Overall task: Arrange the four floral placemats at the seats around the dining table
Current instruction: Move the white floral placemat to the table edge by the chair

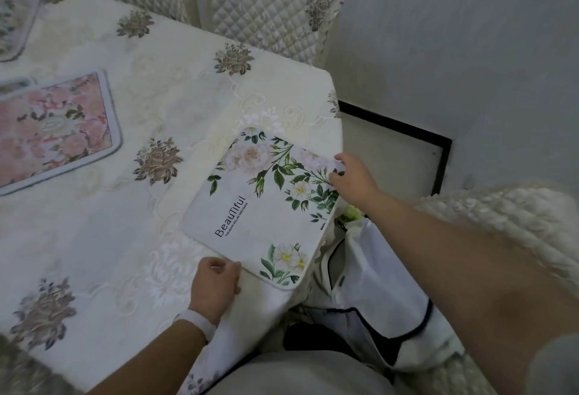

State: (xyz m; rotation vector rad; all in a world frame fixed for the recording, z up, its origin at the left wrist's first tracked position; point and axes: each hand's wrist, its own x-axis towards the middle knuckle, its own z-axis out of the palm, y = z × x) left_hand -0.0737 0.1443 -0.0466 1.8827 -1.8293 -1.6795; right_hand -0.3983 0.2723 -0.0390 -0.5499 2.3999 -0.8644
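Note:
A white placemat (263, 206) with green leaves, pale flowers and the word "Beautiful" lies slanted at the table's near right corner. My left hand (216, 285) grips its near edge. My right hand (352, 178) pinches its far right corner. A pink floral placemat (53, 131) rests flat at the left side of the table. A third placemat (12, 24) shows only partly at the far left edge.
The dining table (103, 231) wears a cream embroidered cloth. Quilted chair covers (266, 9) stand beyond the far edge. A fluffy chair cover (501, 212) is at the right, a white bag (376, 275) lies below the table corner, and a grey wall (454, 49) rises close by.

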